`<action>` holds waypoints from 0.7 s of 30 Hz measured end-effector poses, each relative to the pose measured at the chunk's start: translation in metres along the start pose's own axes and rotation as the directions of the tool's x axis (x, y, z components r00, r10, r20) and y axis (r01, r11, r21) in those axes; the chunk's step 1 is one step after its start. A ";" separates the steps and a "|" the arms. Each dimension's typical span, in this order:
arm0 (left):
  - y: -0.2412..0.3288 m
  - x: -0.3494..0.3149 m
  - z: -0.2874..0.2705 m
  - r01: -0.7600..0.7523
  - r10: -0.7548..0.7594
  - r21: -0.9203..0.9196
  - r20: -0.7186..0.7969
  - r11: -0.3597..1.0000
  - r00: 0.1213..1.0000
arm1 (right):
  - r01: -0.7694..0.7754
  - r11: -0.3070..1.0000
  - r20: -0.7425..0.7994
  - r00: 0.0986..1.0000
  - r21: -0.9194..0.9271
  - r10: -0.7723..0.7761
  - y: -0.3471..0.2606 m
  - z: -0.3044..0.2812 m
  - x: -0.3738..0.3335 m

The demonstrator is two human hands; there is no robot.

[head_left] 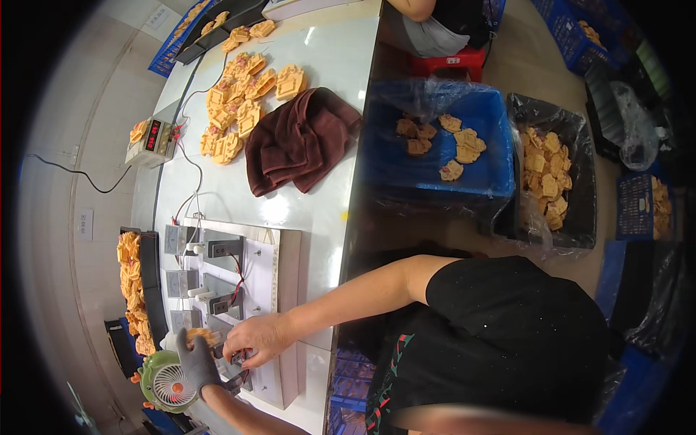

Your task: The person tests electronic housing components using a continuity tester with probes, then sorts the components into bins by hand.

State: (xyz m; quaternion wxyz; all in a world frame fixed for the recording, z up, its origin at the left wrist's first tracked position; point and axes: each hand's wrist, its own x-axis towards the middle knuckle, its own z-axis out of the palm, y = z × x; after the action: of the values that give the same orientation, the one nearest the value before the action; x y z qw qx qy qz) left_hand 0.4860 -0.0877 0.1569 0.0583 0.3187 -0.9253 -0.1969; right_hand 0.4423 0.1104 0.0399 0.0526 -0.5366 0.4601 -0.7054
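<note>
My left hand (199, 367), in a grey glove, is closed on a yellow-orange moulded piece (203, 335) beside the lower end of a white test board (287, 290). Bare, my right hand (259, 339) reaches over the same end of the board, its fingers pinched together at a dark fixture; what they hold is hidden. Grey fixture blocks (223, 248) with red and black wires stand in rows on the board. Touching or close behind my gloved hand is a round green fan (172, 386) with a white grille.
More moulded pieces (235, 90) are heaped on the table beside a dark red cloth (301, 141). A power supply (151, 143) trails wires over the tabletop. A black tray (150, 272) holds a row of pieces. A blue bin (438, 170) and a black-lined crate (580, 174) contain others. Another person sits nearby.
</note>
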 end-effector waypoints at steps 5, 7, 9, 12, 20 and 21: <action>0.041 -0.045 -0.047 -0.186 0.161 -0.103 -0.209 0.977 0.964 | -0.043 0.999 0.054 0.998 -0.015 0.043 0.000 0.001 0.000; 0.068 -0.071 -0.048 -0.327 0.305 -0.305 -0.120 0.894 0.945 | -0.061 0.998 0.046 0.997 -0.022 0.062 0.002 0.004 -0.002; 0.105 -0.096 -0.030 -0.375 0.394 -0.195 0.066 0.906 0.917 | -0.053 0.998 0.002 0.999 -0.037 0.053 0.006 0.009 -0.005; 0.179 -0.127 0.021 -0.411 0.475 -0.256 0.296 0.875 0.829 | 0.189 0.889 -0.208 0.932 -0.418 -0.296 0.012 0.013 -0.007; 0.286 -0.203 0.080 -0.807 0.976 -0.552 0.066 0.208 0.206 | -0.143 0.987 0.040 0.988 -0.068 0.146 0.001 -0.002 -0.006; 0.281 -0.199 0.075 -0.795 0.965 -0.549 0.099 0.256 0.242 | -0.165 0.985 0.056 0.984 -0.055 0.168 -0.001 -0.002 -0.003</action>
State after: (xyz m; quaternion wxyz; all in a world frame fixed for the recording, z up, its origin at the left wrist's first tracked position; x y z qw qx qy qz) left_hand 0.4667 0.2606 0.2043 0.0225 -0.3445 -0.8633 -0.3680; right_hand 0.4422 0.1141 0.0382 0.1117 -0.5186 0.5190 -0.6702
